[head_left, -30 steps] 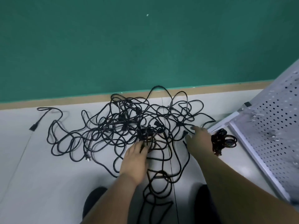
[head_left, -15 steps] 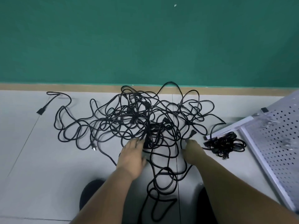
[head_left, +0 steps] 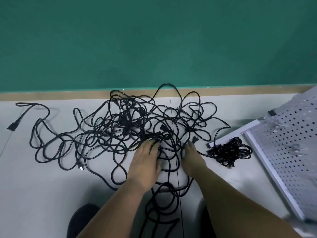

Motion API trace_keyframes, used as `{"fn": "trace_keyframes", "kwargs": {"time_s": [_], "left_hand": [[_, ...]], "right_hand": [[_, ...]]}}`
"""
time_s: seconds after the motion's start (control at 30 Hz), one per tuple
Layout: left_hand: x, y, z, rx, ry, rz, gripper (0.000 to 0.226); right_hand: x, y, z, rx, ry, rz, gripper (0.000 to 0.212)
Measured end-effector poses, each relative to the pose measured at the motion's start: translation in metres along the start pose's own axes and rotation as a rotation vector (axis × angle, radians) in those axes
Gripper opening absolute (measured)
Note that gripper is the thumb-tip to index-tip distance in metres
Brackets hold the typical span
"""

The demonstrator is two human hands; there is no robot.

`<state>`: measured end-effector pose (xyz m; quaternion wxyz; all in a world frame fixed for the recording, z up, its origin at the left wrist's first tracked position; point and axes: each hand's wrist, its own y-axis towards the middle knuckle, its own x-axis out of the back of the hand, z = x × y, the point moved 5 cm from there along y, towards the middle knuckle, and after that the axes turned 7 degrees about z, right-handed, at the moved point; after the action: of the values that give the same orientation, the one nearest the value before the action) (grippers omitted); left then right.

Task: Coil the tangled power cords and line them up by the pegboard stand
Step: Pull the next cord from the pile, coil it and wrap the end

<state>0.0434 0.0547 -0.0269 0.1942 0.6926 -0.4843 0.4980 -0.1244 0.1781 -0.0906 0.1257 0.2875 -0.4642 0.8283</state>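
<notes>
A big tangle of black power cords sprawls over the pale floor in front of the green wall. My left hand lies on its near side, fingers stretched over a knot of cords. My right hand sits at the tangle's right edge and holds a cord just below a plug; its fingers are mostly hidden from view. One coiled cord bundle lies to the right, against the foot of the white pegboard stand.
A loose cord end with a connector trails off to the far left. More cord loops run back between my dark shoes at the bottom. The floor meets a tan skirting strip under the wall.
My right hand has drawn back from the coiled bundle to the tangle's right edge by a plug. My left hand stays on the knot. The view has shifted slightly.
</notes>
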Motion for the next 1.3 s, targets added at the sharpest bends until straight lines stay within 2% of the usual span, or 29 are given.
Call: {"fn": "trace_keyframes", "kwargs": {"time_s": [0.1,0.17,0.23,0.3,0.37,0.5,0.67,0.73,0.9,1.17,1.23,1.3], "left_hand": [[-0.005,0.002,0.006,-0.026,-0.007,0.026,0.066],[-0.008,0.002,0.012,-0.006,0.005,0.040,0.065],[-0.008,0.001,0.014,0.015,0.017,0.041,0.065],[-0.005,0.000,0.014,0.025,0.012,0.034,0.066],[0.000,0.001,0.015,0.036,-0.006,0.043,0.070],[0.019,0.001,0.018,0.069,-0.070,0.012,0.074],[0.054,0.003,0.023,0.138,-0.353,-0.108,0.075],[0.080,0.008,0.021,0.123,-0.429,-0.172,0.074],[0.178,0.022,0.012,0.076,-0.426,-0.373,0.067],[0.395,-0.011,-0.021,-0.145,-0.266,-0.797,0.050],[0.430,-0.026,-0.022,-0.150,-0.263,-0.823,0.047],[0.440,-0.035,-0.012,-0.104,-0.302,-0.755,0.047]], "right_hand": [[-0.006,0.006,0.003,0.024,0.071,0.012,0.083],[-0.011,0.007,0.007,0.034,0.033,0.025,0.078],[-0.012,0.006,0.012,0.021,-0.029,0.001,0.066],[-0.005,0.002,0.021,0.030,-0.017,-0.076,0.045],[0.005,-0.003,0.033,0.060,-0.002,-0.145,0.033],[0.030,-0.020,0.073,0.182,0.020,-0.182,0.022],[0.064,-0.046,0.143,0.412,-0.040,-0.223,0.010],[0.085,-0.059,0.170,0.490,-0.065,-0.269,0.013],[0.152,-0.100,0.242,0.626,-0.017,-0.404,0.010],[0.264,-0.233,0.365,1.071,0.320,-0.497,0.021],[0.280,-0.256,0.381,1.122,0.350,-0.479,0.025],[0.284,-0.261,0.384,1.061,0.374,-0.407,0.033]]}}
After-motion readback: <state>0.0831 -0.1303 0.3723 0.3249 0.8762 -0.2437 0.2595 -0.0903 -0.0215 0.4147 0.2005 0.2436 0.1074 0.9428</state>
